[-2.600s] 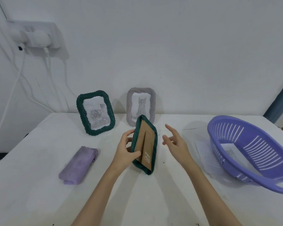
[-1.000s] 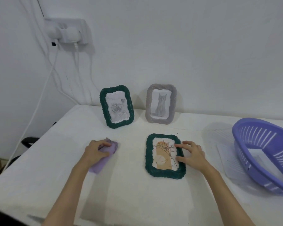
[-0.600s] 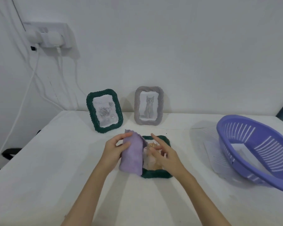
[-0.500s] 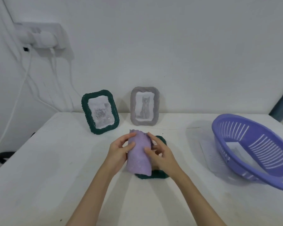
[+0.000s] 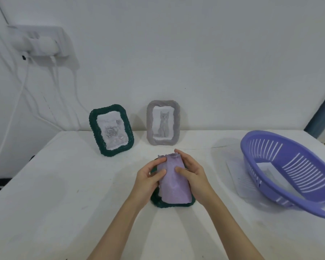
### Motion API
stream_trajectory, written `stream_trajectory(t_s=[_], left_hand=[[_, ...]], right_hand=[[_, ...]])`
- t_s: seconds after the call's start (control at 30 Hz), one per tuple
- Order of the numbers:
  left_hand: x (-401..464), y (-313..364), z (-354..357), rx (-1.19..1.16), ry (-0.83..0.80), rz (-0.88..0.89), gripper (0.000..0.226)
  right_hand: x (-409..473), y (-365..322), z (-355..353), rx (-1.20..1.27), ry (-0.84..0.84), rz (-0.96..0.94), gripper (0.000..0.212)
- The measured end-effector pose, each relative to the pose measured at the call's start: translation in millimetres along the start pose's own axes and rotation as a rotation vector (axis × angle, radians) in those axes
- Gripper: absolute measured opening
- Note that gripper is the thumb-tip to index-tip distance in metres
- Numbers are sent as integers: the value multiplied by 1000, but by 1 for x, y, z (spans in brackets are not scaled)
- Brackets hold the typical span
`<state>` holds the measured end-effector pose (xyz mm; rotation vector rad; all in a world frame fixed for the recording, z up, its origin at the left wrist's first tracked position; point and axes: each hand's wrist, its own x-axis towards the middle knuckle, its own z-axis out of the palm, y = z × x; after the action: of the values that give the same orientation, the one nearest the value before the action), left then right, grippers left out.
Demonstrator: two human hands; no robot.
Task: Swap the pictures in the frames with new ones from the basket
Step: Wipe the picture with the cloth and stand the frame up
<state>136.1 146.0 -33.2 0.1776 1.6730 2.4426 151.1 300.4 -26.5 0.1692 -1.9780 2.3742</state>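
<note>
Both hands are on a folded purple cloth [image 5: 174, 182] at the middle of the white bench [image 5: 64, 194]. The left hand [image 5: 148, 180] grips the cloth's left edge, thumb on top and fingers curled round it; the right hand [image 5: 192, 175] grips the right edge the same way, its thumb pressed onto the cloth's face. Under the cloth lies a dark green frame [image 5: 172, 203], flat on the bench, with only its near rim and a bit of its left side showing; the picture in it is covered.

Two more frames stand at the back against the wall: a green frame [image 5: 111, 130] with a rose drawing on the left, tilted back, and a grey frame [image 5: 163, 122] with a cat picture just to its right. Well off to the right sits a purple slotted basket [image 5: 293, 173] with white paper inside it, and a sheet of paper [image 5: 239, 180] pokes out from under its left side. A white socket block [image 5: 39, 42] with cables hangs on the wall at upper left.
</note>
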Motion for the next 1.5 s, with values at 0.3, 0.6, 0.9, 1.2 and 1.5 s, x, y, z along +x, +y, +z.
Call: stream_trajectory(t_s=[0.3, 0.6, 0.9, 1.2, 1.5], left_hand=[[3, 0, -3, -2, -78, -59, 37], [13, -13, -35, 738, 71, 94, 36], [12, -30, -51, 1302, -208, -61, 120], [16, -35, -55, 1462, -260, -18, 129], [17, -36, -59, 1496, -310, -21, 140]], right_hand=[[0, 1, -1, -68, 4, -43, 36], [10, 25, -22, -884, -77, 61, 45], [-11, 24, 4, -1595, 163, -237, 30], [-6, 35, 4, -1633, 94, -143, 47], [46, 48, 3, -1494, 45, -148, 42]])
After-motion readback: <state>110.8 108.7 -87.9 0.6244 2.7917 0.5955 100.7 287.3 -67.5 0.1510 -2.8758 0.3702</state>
